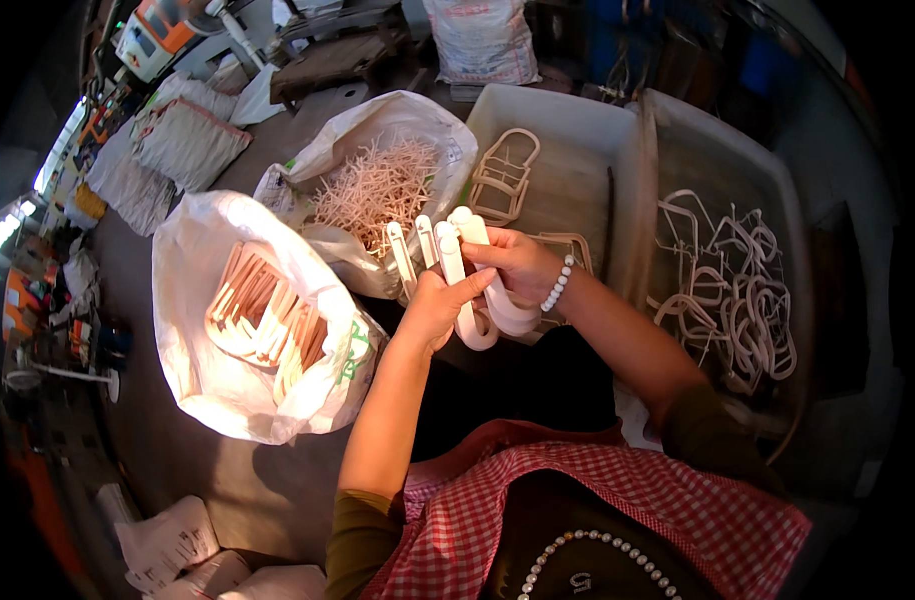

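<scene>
In front of me both hands are closed around pale U-shaped plastic pieces with rounded ends. My left hand (443,305) grips a U-shaped piece (473,328), its thumb lying across one leg. Beside it, a stack of several nested U-shaped pieces (515,318) is in my right hand (522,266), legs pointing up. The two hands nearly touch, and their lower fingers are partly hidden. To the left, a white sack (177,320) holds many similar U-shaped pieces (260,310). Beyond my hands, another white sack (442,125) is full of thin pinkish plastic scraps (377,185).
On the right stand two pale tubs: one (567,120) holds a few joined plastic frames (502,178), the other (697,130) a tangle of looped pieces (747,300). Filled sacks (192,140) lie far left. A wooden bench (342,65) stands at the back; papery bags (172,545) lie lower left.
</scene>
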Motion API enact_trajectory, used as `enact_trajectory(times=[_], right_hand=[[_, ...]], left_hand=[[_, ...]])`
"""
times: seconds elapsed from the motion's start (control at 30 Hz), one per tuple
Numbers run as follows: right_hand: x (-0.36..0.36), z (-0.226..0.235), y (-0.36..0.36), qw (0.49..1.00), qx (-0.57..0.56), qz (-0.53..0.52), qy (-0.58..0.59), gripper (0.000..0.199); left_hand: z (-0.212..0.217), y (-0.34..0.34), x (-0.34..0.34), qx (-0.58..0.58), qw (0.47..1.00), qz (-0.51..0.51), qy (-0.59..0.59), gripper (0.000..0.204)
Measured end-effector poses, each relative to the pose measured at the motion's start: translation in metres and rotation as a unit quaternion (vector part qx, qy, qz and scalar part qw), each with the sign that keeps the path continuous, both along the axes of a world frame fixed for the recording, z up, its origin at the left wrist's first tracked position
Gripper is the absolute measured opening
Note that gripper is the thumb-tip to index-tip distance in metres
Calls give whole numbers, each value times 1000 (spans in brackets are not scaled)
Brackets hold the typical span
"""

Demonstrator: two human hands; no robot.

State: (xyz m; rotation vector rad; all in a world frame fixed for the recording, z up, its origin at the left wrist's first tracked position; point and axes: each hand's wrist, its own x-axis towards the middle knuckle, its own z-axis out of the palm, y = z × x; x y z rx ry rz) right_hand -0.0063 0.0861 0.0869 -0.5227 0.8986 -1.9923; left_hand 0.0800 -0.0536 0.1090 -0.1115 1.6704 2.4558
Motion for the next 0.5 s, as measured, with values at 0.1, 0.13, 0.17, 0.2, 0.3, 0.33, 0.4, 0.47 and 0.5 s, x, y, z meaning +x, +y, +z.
enact_trajectory(times=[0.1, 0.13, 0.17, 0.2, 0.3, 0.33, 0.4, 0.47, 0.5], right_hand=[[5, 12, 4, 999, 3, -6, -32, 32], [11, 23, 3, 998, -6, -65, -16, 30], [16, 35, 5, 991, -16, -130, 3, 29], [16, 41, 12, 990, 9, -120, 80, 26], [25, 69, 26, 941, 138, -38, 308, 17], [29, 76, 28, 843, 157, -29, 513, 17], [27, 81, 27, 634, 174, 11, 753, 23], [33, 85, 29, 511, 173, 51, 840, 20], [33, 85, 30, 448, 168, 75, 875, 18]], left_hand=[[2, -9, 7, 53, 998, 27, 34, 41], [1, -14, 10, 65, 995, 76, 15, 40], [7, -16, 10, 77, 990, 119, -3, 39], [9, -23, 8, 114, 985, 130, -8, 35], [7, -48, 8, 159, 973, 155, -71, 37], [6, -55, 9, 259, 952, 137, -94, 42], [6, -69, 7, 364, 929, 21, -65, 64], [14, -70, 13, 428, 902, -36, -49, 84], [24, -65, 16, 442, 894, -56, -34, 93]])
